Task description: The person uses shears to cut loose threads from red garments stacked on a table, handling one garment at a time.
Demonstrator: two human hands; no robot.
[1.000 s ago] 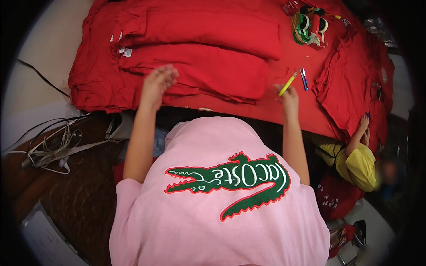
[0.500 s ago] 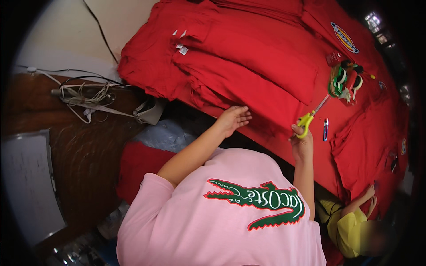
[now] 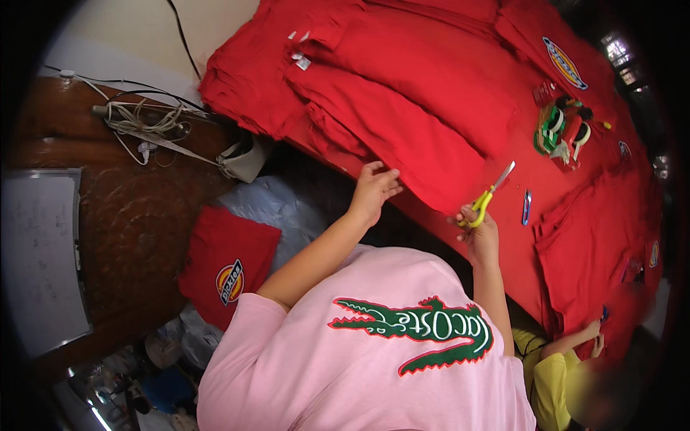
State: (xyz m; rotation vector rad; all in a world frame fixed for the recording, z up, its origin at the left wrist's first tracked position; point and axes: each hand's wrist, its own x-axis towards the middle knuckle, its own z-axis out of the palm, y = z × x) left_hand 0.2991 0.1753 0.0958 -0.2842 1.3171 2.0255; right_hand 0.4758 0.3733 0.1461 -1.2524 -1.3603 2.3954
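Note:
A red shirt (image 3: 410,136) lies on a pile of red garments, with small white labels (image 3: 302,62) at its collar end. Yellow-handled scissors (image 3: 480,208) are held in my right hand (image 3: 483,237), closed round the handles beside the shirt's near corner. Their blades point away, up and to the right. My left hand (image 3: 374,195) is by the shirt's near edge, fingers a little bent and apart, with nothing visible in them. Whether its fingertips touch the cloth, I cannot tell.
Blue thread snips (image 3: 527,207) lie on the red tabletop, near green and red tape dispensers (image 3: 557,133). At right a person in yellow (image 3: 557,373) handles red garments (image 3: 589,237). Coiled cables (image 3: 151,122) rest on brown wood at left. A red garment (image 3: 208,280) lies on plastic bags (image 3: 280,208).
My right hand has shifted slightly left toward the shirt's corner, and the scissors' blades now point more steeply away. My left hand has risen a little, its fingers more spread. The view has shifted slightly.

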